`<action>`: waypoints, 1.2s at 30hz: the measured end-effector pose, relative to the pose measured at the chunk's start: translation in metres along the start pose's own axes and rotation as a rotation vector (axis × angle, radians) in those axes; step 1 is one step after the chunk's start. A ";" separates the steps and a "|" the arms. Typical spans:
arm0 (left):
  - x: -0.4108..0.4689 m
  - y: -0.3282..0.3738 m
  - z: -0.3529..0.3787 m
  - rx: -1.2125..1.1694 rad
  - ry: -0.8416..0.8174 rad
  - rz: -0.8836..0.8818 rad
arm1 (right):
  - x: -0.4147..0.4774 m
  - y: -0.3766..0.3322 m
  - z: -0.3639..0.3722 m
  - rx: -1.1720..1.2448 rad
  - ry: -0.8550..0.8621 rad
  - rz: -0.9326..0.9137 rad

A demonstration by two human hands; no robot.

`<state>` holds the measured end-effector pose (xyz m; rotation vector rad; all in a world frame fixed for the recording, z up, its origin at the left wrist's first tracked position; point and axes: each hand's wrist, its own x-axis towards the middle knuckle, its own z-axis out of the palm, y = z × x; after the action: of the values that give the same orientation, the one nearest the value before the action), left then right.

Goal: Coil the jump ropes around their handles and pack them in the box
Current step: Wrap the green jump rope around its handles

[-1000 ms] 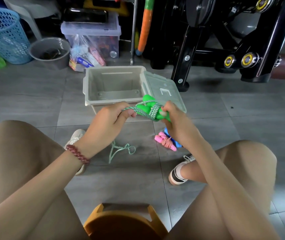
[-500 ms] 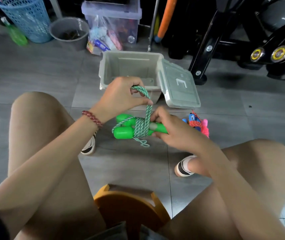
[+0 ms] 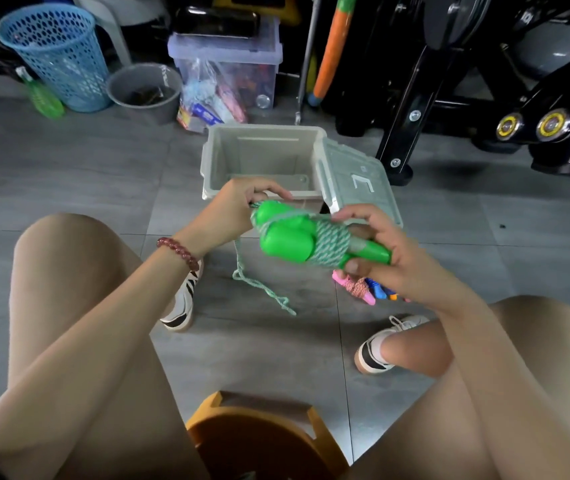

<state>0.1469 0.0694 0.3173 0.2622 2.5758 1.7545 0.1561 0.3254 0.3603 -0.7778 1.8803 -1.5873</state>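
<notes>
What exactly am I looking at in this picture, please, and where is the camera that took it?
There is no machine here: a seated person works with two bare hands. The current picture comes from a wide-angle camera worn on the head, looking forward and down, so you see their knees and an orange stool at the bottom. The right hand grips the green handles of a jump rope, with green-and-white rope coiled round them. The left hand holds the rope near the handles' thick ends, and the loose tail hangs to the tiled floor. Behind the hands stands an open grey box, its lid lying open at its right; what shows of its inside is bare. Another coiled bundle with pink and blue handles lies on the floor below the right hand.
</notes>
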 end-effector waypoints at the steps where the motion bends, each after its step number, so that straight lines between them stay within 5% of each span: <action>1: 0.000 -0.004 -0.001 0.032 -0.014 -0.003 | 0.000 0.000 -0.004 0.060 0.068 -0.033; 5: -0.003 -0.008 -0.002 0.144 -0.028 -0.075 | 0.001 0.005 -0.015 0.379 0.323 -0.084; 10: -0.011 -0.005 0.010 0.303 -0.100 -0.041 | 0.008 0.020 -0.011 0.341 0.627 0.107; 19: -0.017 -0.001 0.014 0.431 -0.055 -0.044 | 0.013 0.017 -0.012 0.593 0.686 0.156; 26: -0.014 -0.007 0.015 -0.039 -0.005 -0.163 | 0.010 0.008 -0.019 0.835 0.551 0.172; 36: -0.024 0.009 0.017 0.133 0.066 0.079 | 0.024 0.025 0.008 0.256 0.599 0.360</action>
<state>0.1734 0.0851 0.3171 0.3175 2.7710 1.6440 0.1441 0.3061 0.3329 0.1704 1.9932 -1.8919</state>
